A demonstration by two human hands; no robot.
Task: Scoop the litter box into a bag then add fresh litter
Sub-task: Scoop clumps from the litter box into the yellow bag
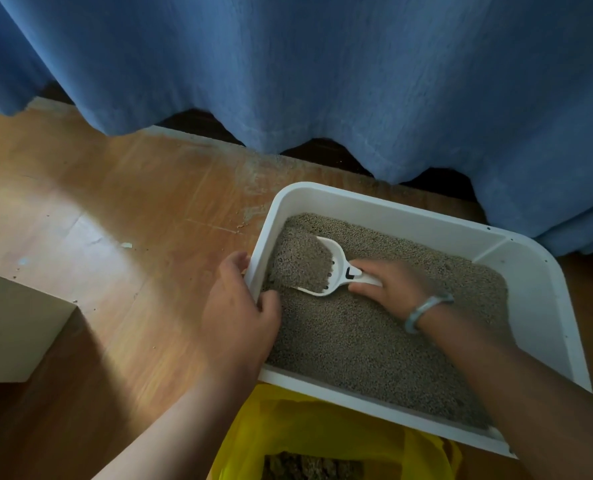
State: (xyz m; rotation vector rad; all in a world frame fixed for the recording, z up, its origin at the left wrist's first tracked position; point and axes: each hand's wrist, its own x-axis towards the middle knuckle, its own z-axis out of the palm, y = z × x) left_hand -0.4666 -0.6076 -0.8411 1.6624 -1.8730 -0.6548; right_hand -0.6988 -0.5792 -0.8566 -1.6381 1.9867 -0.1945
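A white litter box (385, 207) sits on the wooden floor, filled with grey-brown litter (367, 344). My right hand (392, 287) grips the handle of a white slotted scoop (336, 268), whose bowl is heaped with litter near the box's left wall. My left hand (239, 306) clasps the box's left rim, thumb inside and fingers outside. A pale bracelet circles my right wrist. Below the box's near edge, a yellow plastic bag (309, 431) lies open with dark scooped litter inside at the frame's bottom.
A blue curtain (322, 71) hangs behind the box, its hem just above the floor. A pale box-like object (14, 327) stands at the left edge. Crumbs and scuffs dot the wooden floor (115, 202).
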